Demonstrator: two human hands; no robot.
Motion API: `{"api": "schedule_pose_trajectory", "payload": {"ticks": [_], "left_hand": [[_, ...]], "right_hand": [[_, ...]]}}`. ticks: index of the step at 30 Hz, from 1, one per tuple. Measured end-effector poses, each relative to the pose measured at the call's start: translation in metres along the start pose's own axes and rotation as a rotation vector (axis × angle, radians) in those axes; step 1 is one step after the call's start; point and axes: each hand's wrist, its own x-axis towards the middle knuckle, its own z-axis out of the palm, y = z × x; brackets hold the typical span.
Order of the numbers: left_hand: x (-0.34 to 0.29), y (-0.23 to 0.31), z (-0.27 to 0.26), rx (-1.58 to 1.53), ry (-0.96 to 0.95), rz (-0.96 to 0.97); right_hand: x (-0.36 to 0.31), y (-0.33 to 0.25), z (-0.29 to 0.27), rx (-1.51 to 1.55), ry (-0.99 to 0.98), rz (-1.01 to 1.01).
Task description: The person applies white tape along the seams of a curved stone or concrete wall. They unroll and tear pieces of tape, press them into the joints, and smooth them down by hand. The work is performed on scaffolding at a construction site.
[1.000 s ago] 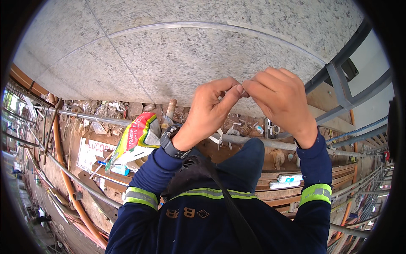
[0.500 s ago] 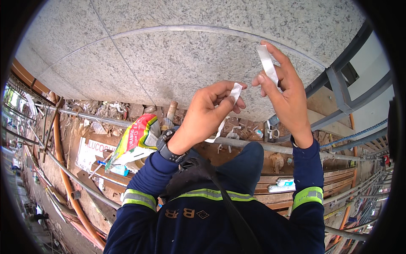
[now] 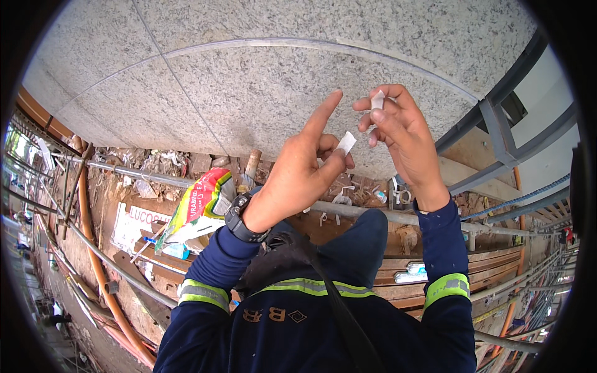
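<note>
My left hand (image 3: 293,169) pinches a short white strip (image 3: 346,143), which looks like paper or tape, between the thumb and curled fingers. Its index finger stretches out toward the speckled grey stone panels (image 3: 261,93). Just to the right and slightly higher, my right hand (image 3: 410,149) grips another small white piece (image 3: 377,100) between thumb and fingertips, and part of that piece is hidden by the fingers. The two hands are apart, in front of the panels. A pale curved line (image 3: 267,42) runs across the stone above them.
A red, yellow and white bag (image 3: 202,208) lies left of my left forearm. Below the panels runs a metal scaffold pipe (image 3: 398,216), with rubble behind it. Wooden planks (image 3: 491,267) and white tubes (image 3: 411,272) sit at right. Dark metal framing (image 3: 497,127) stands at the right edge.
My right hand has dropped slightly, and its long white strip now shows only as a short piece. My left index finger has straightened upward. The strip hanging below the left hand is out of sight.
</note>
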Motion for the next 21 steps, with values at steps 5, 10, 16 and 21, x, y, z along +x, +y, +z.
{"api": "schedule_pose_trajectory", "payload": {"ticks": [5,10,16,21], "left_hand": [[-0.003,-0.002,-0.004,0.038,-0.007,0.01],[-0.004,0.004,-0.005,0.127,-0.066,0.023],[-0.005,-0.001,-0.009,0.201,-0.072,0.11],[-0.007,-0.002,-0.013,0.179,-0.074,0.132]], "right_hand": [[0.0,0.016,-0.005,0.223,-0.04,0.154],[-0.005,0.029,-0.022,0.278,-0.191,0.209],[-0.01,0.01,-0.006,-0.089,-0.262,0.247],[-0.008,-0.006,-0.004,-0.343,-0.275,0.159]]}}
